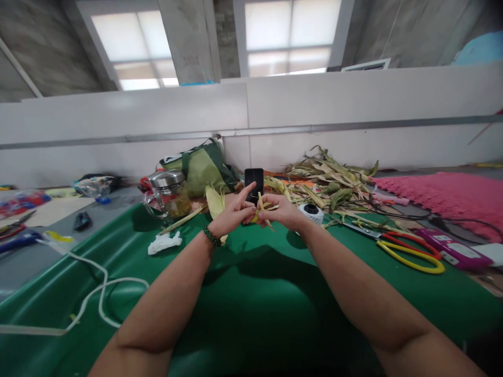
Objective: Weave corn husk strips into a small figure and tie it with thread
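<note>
My right hand [281, 210] is closed in a pinch on a thin, pale corn husk strip [268, 222], which sticks out above and below the fingers. Right beside it, my left hand [236, 212] has its index finger stretched out, while its thumb and other fingers pinch at the strip's near side; the exact grip is partly hidden. A green bead bracelet [211, 235] circles the left wrist. Just behind the hands stands a black phone [254, 179], upright, partly covered by the left index finger. A broad pale husk [214, 201] lies behind the left hand.
Dried husks [330, 180] are heaped at the back right. Red-and-yellow-handled scissors [408, 251] lie near a purple box [450, 248]. A glass jug [168, 196] stands before a green bag [200, 170]. White tissue [164, 243] and a white cable [102, 285] rest on the green cover [251, 319].
</note>
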Motion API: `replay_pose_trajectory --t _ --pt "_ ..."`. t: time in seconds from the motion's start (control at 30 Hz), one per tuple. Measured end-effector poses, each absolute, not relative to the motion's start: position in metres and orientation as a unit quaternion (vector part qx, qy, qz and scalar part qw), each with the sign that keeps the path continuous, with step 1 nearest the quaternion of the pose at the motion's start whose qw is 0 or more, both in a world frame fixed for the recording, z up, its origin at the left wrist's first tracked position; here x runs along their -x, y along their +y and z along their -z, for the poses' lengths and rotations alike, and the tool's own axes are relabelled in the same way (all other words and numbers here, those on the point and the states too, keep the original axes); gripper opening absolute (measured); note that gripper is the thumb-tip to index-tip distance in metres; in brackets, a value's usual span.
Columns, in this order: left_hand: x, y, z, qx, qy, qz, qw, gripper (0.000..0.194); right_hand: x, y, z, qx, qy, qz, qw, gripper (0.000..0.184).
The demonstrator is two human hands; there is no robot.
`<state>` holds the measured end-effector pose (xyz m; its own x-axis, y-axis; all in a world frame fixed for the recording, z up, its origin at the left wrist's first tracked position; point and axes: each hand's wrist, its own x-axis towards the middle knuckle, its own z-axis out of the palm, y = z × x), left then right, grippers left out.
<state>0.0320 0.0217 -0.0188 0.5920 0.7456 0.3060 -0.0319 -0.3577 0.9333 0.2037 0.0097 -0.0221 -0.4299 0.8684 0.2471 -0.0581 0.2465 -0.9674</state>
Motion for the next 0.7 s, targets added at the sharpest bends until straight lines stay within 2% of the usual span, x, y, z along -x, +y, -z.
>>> replay_pose_trajectory --t 0.3,0.57,0.7 --pt "-0.046 0.011 0.021 -0.706 0.236 -0.444 0.498 0.081 -0.205 0.008 0.02 0.319 -0.653 -0.499 0.471 0.014" --pt "-0.04 0.014 0.014 -0.692 0.271 -0.483 0.463 0.078 -0.206 0.015 0.025 0.328 -0.625 -0.532 0.468 0.027" --pt "-0.039 0.02 0.016 -0.63 0.274 -0.539 0.488 0.08 -0.204 0.022 0.03 0.324 -0.606 -0.495 0.532 0.028"
